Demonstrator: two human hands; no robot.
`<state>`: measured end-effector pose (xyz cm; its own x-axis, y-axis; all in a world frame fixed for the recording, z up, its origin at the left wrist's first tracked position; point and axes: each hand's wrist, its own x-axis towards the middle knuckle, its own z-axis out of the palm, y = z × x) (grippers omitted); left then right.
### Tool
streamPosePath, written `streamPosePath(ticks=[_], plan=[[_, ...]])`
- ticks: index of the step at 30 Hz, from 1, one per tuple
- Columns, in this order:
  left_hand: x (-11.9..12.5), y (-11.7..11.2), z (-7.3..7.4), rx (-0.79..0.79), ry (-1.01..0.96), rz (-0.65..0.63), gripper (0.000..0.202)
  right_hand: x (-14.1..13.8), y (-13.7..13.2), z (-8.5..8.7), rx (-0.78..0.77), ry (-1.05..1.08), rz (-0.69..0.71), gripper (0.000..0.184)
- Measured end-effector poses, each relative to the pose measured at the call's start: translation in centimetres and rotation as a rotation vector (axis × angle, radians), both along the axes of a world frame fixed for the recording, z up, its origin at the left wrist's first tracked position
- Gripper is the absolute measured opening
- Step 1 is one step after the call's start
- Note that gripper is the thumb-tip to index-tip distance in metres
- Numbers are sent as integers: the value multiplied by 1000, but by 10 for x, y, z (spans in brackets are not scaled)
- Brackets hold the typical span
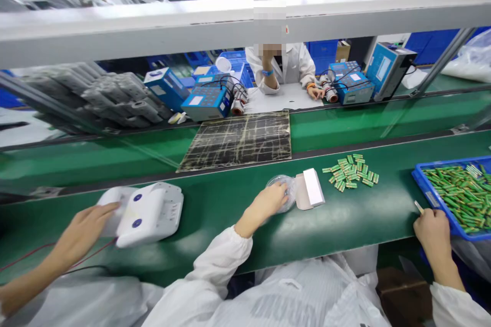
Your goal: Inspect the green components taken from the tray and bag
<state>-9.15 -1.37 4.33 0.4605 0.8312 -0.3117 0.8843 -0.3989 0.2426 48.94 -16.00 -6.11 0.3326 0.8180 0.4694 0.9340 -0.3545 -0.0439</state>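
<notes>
My left hand [269, 199] reaches over a clear round plastic tub [288, 203], its fingers curled together inside the rim. Whatever those fingertips hold is hidden. Touching the tub on its right is a small open white box [314, 187] with a pinkish flap. Close to the blue tray's left edge, my right hand [433, 230] is closed around a slim pale stick [419, 207], whose tip points up and left. A loose pile of green batteries [351, 171] lies between the box and the tray [422, 176], which holds many more green batteries.
At left a co-worker's hand [82, 227] touches a white plastic housing [151, 214] with wires trailing nearby. Opposite sits another person [284, 66] between blue instruments [210, 96]. A dark scuffed mat [240, 138] lies beyond the green bench [226, 204]. A white beam [215, 25] crosses overhead.
</notes>
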Motion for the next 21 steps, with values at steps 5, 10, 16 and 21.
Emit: streamPosePath(ticks=[5, 10, 16, 21], plan=[[-4, 5, -9, -16, -77, -27, 38, -18, -21, 7, 4, -60, 141, 2], [-8, 9, -21, -38, -91, -39, 45, -44, -46, 4, 178, 66, -43, 12], [-5, 9, -12, -93, -29, 27, 51, -45, -60, -9, 336, 230, -185, 28], [-3, 7, -4, -109, -51, 42, 53, -51, -53, 1, 287, 288, -184, 13]])
